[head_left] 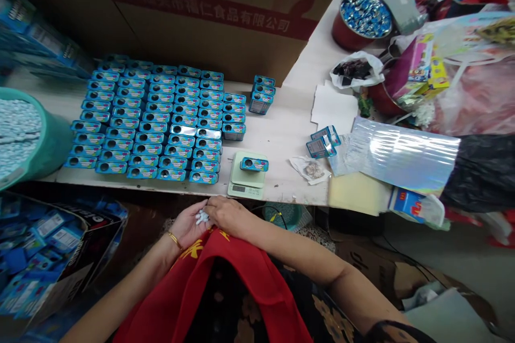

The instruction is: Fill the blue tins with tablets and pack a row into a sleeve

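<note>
Small pale blue-white candies (202, 217) lie in the palm of my left hand (188, 226), which is cupped round them close to my body, just below the table edge. My right hand (222, 212) bends over that palm with its fingers drawn together at the candies. Its fingertips are partly hidden, so what they pinch cannot be made out. Above both hands, a pale green scale (237, 184) carries one upright blue tin (254, 164) with a round dark opening on top. Rows of similar blue tins (145, 148) stand to the left of the scale.
A turquoise bucket (50, 144) of pale pieces stands at left. Below it, a carton (100, 236) holds more blue packages. A large cardboard box (193, 37) backs the table. A red pot (348, 37) of small blue-silver pieces and two lying blue tins (321, 146) are at right.
</note>
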Motion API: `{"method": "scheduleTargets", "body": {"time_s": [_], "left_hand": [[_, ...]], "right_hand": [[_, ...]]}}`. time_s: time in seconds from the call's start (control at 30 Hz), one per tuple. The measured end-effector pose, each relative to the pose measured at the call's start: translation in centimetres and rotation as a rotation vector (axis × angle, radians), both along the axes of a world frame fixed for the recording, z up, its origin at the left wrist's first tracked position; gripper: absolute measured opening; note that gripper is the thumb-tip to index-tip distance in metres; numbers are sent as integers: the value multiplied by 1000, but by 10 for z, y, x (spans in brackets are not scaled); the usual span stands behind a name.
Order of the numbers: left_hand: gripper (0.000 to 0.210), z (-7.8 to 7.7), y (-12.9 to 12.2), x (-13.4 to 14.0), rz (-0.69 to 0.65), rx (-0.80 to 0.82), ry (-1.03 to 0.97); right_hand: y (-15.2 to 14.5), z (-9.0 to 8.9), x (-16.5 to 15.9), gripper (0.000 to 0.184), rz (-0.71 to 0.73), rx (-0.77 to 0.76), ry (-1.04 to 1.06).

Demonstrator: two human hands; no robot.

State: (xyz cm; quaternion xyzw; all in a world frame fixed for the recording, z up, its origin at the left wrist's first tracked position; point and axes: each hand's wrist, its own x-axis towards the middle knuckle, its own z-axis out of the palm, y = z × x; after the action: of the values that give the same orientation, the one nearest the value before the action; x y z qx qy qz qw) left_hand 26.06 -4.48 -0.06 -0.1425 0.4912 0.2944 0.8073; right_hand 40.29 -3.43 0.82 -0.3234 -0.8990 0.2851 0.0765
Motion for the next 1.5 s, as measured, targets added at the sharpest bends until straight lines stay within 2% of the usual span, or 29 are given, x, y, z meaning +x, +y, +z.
{"method": "scheduleTargets", "body": {"time_s": [0.07, 0.1, 0.13, 0.23, 0.27, 0.3, 0.33, 0.43, 0.5, 0.57, 0.67, 0.83, 0.93, 1.07, 1.27, 1.4, 1.5], "left_hand": [[17, -2, 2, 1, 10, 22, -10], [16, -2, 3, 1, 14, 30, -2], [15, -2, 3, 1, 17, 33, 14], [16, -1, 6, -1, 36, 26, 53], [16, -1, 7, -2, 53, 26, 52], [17, -1, 9, -3, 75, 32, 47], [17, -1, 11, -3, 95, 41, 40], [19, -1, 20, -2, 137, 81, 24], [19, -1, 27, 1, 139, 110, 22], [20, -1, 35, 6, 138, 133, 26], [20, -3, 44, 16, 133, 152, 23], [21, -10, 57, 33, 138, 189, 2], [22, -10, 63, 40, 169, 212, -7], [22, -8, 67, 47, 148, 228, -27], [20, -5, 66, 49, 121, 220, 0], [19, -5, 67, 51, 119, 196, 18], [17, -6, 68, 50, 129, 194, 17]], "right_hand": [[0, 4, 10, 20, -27, 13, 109], [0, 5, 19, 22, -97, 28, 180], [1, 4, 31, 23, -222, 45, 246], [7, -8, 77, 28, -792, 65, 327], [11, -16, 92, 33, -922, 49, 315], [15, -24, 106, 40, -973, 18, 298], [20, -34, 116, 46, -983, -17, 289], [35, -60, 129, 55, -888, -99, 279], [44, -71, 127, 50, -829, -148, 275], [50, -74, 121, 42, -810, -193, 260], [51, -57, 112, 33, -786, -149, 221], [42, 3, 97, 37, -569, 96, 118], [38, 23, 92, 41, -465, 157, -30], [37, 26, 91, 40, -430, 213, -169], [30, 30, 90, 41, -397, 278, -180], [27, 31, 89, 41, -419, 304, -138], [28, 24, 92, 40, -486, 242, 11]]}}
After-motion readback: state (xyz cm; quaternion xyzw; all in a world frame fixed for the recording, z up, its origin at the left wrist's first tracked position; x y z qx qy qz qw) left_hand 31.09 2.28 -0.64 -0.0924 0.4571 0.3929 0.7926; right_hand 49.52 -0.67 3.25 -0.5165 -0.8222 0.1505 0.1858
